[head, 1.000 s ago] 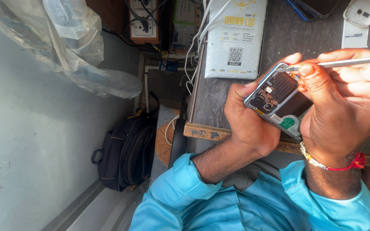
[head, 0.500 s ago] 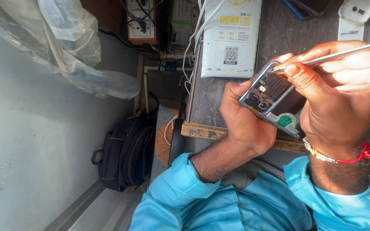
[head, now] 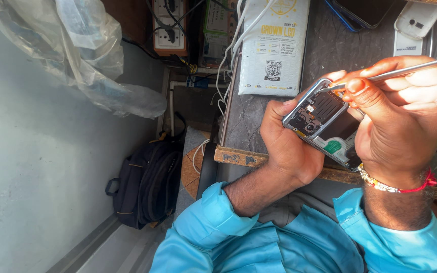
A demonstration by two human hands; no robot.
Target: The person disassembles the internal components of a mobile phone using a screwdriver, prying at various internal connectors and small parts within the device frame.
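The left hand (head: 287, 146) grips an opened phone (head: 324, 121) from below, its back cover off and the inner board facing up, held just above the near edge of the bench (head: 259, 121). The right hand (head: 405, 121) is closed around thin metal tweezers (head: 410, 68), whose tip touches the upper edge of the phone's inside. The step in hand seems to be picking at a small part there. The next move likely needs a steady, light lift, without slipping onto the board.
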